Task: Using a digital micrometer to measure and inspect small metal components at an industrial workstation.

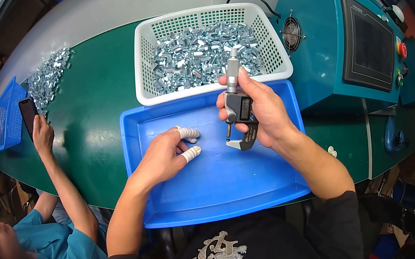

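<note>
My right hand point(266, 111) grips a digital micrometer point(237, 107) upright over the far side of a blue plastic tray point(231, 186), thumb near its thimble. My left hand point(166, 155) rests in the tray to the left of the micrometer, with white finger cots on the thumb and forefinger. The fingertips are pinched together, and I cannot tell whether a small part sits between them. Behind the tray stands a white mesh basket point(144, 67) full of small shiny metal parts point(202, 54).
A teal machine point(324, 56) with a dark screen and a red button stands at the right. On the green table point(89, 102), a pile of metal parts point(47, 78) lies at the left by a small blue basket point(8, 112). A co-worker's hand point(42, 133) holds a phone.
</note>
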`<action>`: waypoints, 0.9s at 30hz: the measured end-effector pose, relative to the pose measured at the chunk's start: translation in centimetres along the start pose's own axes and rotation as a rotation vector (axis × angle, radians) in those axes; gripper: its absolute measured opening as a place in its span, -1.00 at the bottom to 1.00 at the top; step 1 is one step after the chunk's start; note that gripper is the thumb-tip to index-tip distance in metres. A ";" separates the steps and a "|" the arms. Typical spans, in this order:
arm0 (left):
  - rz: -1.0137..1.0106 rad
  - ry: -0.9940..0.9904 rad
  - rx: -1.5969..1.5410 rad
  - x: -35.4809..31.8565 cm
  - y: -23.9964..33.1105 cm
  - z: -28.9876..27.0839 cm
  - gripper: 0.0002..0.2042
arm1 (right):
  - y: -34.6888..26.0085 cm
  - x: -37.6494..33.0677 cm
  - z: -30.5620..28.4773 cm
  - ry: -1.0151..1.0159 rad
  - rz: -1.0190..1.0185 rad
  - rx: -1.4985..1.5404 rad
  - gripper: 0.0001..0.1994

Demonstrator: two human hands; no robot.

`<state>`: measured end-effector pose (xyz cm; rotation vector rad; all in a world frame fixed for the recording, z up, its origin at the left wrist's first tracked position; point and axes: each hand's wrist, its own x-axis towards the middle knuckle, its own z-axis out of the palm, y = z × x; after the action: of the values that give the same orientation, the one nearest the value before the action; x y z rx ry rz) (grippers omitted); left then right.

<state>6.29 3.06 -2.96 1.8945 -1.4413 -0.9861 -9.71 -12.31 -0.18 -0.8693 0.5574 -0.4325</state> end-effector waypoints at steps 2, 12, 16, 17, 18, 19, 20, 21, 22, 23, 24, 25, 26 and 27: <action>0.003 0.000 -0.004 0.0 0.0 0.0 -0.71 | 0.0 -0.3 0.8 0.078 0.003 -0.124 -0.59; 0.020 -0.001 0.000 0.1 -0.2 -0.1 -0.71 | -0.2 -0.5 0.8 0.019 0.027 -0.148 -0.64; -0.016 -0.009 -0.014 0.2 -0.1 -0.2 -0.72 | -0.8 -0.7 1.1 0.097 0.042 -0.171 -0.65; -0.016 -0.009 -0.014 0.2 -0.2 -0.1 -0.72 | -0.8 -0.8 1.0 0.097 0.042 -0.172 -0.65; 0.005 -0.001 -0.005 0.1 -0.4 -0.1 -0.73 | -0.8 -1.0 1.1 0.054 0.058 -0.096 -0.63; 0.025 0.006 0.004 0.1 -0.4 -0.1 -0.73 | -0.8 -1.1 1.1 0.011 0.074 -0.021 -0.62; 0.027 0.007 0.004 0.0 -0.4 -0.1 -0.73 | -0.8 -1.0 1.0 0.011 0.072 -0.022 -0.62; 0.024 0.008 0.000 0.1 -0.3 -0.1 -0.73 | -0.5 -0.9 0.8 -0.021 0.088 -0.078 -0.60; 0.020 0.010 -0.004 0.1 -0.2 -0.1 -0.73 | -0.4 -0.8 0.7 -0.053 0.104 -0.135 -0.58; 0.023 0.009 -0.005 0.1 -0.2 -0.1 -0.73 | -0.4 -0.8 0.9 -0.032 0.077 -0.241 -0.57; 0.023 0.009 -0.002 0.0 -0.2 0.0 -0.73 | -0.4 -0.9 1.0 -0.032 0.078 -0.243 -0.57; 0.024 0.010 0.001 0.0 -0.2 0.0 -0.73 | -0.4 -0.9 1.2 0.028 0.071 -0.265 -0.57; 0.025 0.011 -0.001 0.0 -0.1 0.0 -0.73 | -0.5 -1.0 1.2 0.087 0.063 -0.286 -0.56; -0.008 0.000 -0.013 0.1 -0.1 -0.1 -0.73 | -0.4 -0.9 1.0 0.091 0.064 -0.289 -0.56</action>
<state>6.40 3.02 -2.98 1.8924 -1.4252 -0.9964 -9.83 -11.45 0.97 -1.1090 0.7414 -0.3385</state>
